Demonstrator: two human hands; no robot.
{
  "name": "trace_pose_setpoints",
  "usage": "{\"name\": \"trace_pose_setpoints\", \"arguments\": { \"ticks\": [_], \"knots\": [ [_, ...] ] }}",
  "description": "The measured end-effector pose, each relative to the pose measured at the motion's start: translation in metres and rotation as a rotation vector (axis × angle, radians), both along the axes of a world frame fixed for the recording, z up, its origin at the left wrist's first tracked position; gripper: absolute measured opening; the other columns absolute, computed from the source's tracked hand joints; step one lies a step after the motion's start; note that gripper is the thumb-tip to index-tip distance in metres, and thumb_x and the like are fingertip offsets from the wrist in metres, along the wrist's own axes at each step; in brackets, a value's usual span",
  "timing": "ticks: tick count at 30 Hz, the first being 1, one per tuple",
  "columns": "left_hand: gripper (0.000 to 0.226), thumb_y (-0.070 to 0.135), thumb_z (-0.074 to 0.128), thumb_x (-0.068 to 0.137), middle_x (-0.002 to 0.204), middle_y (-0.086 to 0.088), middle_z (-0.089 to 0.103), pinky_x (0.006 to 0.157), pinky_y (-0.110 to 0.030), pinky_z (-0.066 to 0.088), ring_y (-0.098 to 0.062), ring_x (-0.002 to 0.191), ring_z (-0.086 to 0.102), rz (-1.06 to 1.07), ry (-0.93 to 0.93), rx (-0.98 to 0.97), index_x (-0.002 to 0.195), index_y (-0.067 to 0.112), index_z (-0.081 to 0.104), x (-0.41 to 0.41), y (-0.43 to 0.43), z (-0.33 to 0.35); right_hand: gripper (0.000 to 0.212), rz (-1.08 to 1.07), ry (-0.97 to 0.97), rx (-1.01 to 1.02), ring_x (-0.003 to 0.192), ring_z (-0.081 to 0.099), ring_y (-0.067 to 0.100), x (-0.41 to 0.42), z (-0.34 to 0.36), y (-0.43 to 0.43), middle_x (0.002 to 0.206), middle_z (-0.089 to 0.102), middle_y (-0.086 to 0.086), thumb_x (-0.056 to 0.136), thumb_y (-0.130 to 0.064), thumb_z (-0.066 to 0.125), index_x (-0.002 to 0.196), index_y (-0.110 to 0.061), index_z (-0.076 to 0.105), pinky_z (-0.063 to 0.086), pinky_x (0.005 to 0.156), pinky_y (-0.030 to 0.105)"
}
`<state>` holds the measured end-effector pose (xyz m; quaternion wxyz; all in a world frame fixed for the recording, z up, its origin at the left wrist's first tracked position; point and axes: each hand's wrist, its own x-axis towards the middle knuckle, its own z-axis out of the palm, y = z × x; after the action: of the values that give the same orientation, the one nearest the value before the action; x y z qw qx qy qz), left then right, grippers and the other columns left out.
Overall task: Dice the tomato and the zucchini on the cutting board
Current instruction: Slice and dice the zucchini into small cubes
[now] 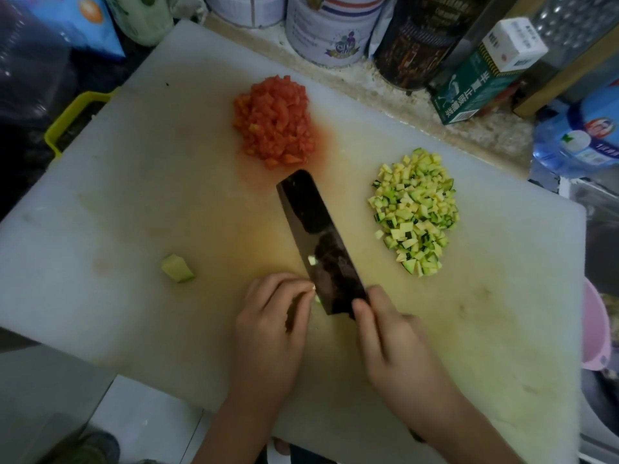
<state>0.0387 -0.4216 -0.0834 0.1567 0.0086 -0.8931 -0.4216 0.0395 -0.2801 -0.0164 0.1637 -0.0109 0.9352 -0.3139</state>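
Observation:
A heap of diced red tomato [274, 121] lies at the far middle of the white cutting board [134, 202]. To the right sits a pile of diced zucchini [415, 212], green and pale yellow. A single zucchini end piece [177, 268] rests on the board at the left. My right hand [392, 346] grips a dark cleaver [318, 242], its blade pointing away toward the tomato. My left hand [271, 326] is curled right beside the blade's near end, fingertips pinching a small zucchini bit that is mostly hidden.
Tins [328, 28], a dark jar [415, 41] and a green box [482, 82] line the counter behind the board. A blue water bottle [582, 135] lies at the right, a pink bowl [594, 326] at the right edge, a yellow handle [72, 112] at the left.

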Motion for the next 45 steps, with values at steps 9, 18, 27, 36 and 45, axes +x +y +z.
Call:
{"name": "trace_pose_setpoints", "arguments": {
  "ticks": [9,18,27,36,45],
  "knots": [
    [0.024,0.009,0.074,0.084,0.096,0.011,0.057,0.075,-0.017,0.047,-0.001,0.083,0.053,-0.067,-0.25,0.103,0.106,0.017,0.068,-0.001,-0.008,0.015,0.023,-0.187,0.062,-0.247,0.035,0.045,0.019,0.001,0.036,0.034,0.05,0.049,0.015,0.091,-0.043,0.036,0.076,-0.028,0.043,0.036,0.039,0.027],
    [0.067,0.025,0.076,0.083,0.117,0.002,0.045,0.086,-0.024,0.045,-0.017,0.1,0.057,-0.17,-0.484,-0.106,0.143,0.02,0.045,-0.031,0.006,0.046,0.023,-0.255,0.011,-0.211,0.042,0.045,0.03,0.03,0.029,0.048,0.05,0.046,0.019,0.09,-0.046,0.036,0.074,-0.031,0.039,0.041,0.048,0.045],
    [0.068,0.03,0.08,0.078,0.112,-0.003,0.052,0.081,-0.037,0.051,-0.022,0.099,0.057,-0.271,-0.376,-0.277,0.138,0.019,0.051,-0.055,-0.001,0.046,0.021,-0.274,0.062,-0.195,0.043,0.039,0.025,0.045,0.032,0.043,0.053,0.043,0.018,0.089,-0.052,0.031,0.075,-0.037,0.035,0.033,0.045,0.04],
    [0.017,0.013,0.081,0.077,0.094,-0.006,0.06,0.062,-0.038,0.053,-0.023,0.086,0.057,-0.631,0.068,-0.44,0.089,0.005,0.073,-0.059,-0.016,0.021,0.027,-0.351,0.032,-0.203,0.041,0.04,0.021,0.059,0.021,0.032,0.057,0.047,0.017,0.091,-0.058,0.031,0.079,-0.036,0.038,0.034,0.044,0.039],
    [0.029,0.03,0.056,0.09,0.097,-0.001,0.065,0.076,-0.024,0.048,-0.013,0.092,0.057,-0.532,0.019,-0.314,0.102,0.008,0.072,-0.032,-0.03,0.014,0.044,-0.411,0.029,-0.226,0.04,0.045,0.02,0.075,0.016,0.012,0.058,0.051,0.017,0.079,-0.081,0.02,0.08,-0.041,0.04,0.034,0.043,0.034]
  ]
}}
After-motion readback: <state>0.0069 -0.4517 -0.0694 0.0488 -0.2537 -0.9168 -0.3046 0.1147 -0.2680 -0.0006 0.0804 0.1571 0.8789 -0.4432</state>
